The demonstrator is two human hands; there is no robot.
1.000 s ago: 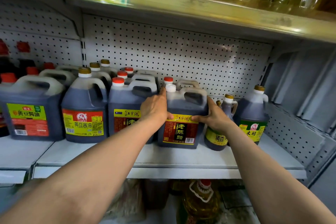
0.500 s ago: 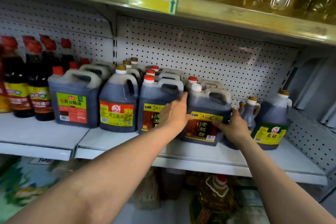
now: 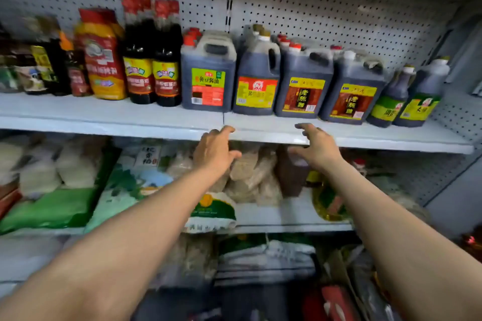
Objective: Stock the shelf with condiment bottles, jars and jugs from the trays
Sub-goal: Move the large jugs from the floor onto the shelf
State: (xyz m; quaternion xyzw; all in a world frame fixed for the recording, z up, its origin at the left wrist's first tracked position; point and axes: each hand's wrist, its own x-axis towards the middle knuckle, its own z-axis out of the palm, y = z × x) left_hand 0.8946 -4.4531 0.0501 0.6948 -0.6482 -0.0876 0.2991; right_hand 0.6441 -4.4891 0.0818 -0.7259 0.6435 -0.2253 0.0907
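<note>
Near the shelf's (image 3: 156,114) front edge, both hands, left (image 3: 212,151) and right (image 3: 317,150), have let go of the vinegar jug (image 3: 352,91) and hang open, empty; it now stands toward the shelf's right end, placed.

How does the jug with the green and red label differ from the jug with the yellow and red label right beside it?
The green-labelled jug is squarish with a handle across its top and a red cap; the yellow-labelled jug tapers to a narrower shoulder with a side loop handle, and its cap looks pale or gold. Both hold dark liquid, stand upright on the same shelf, and neither is touched by the hands.
</note>
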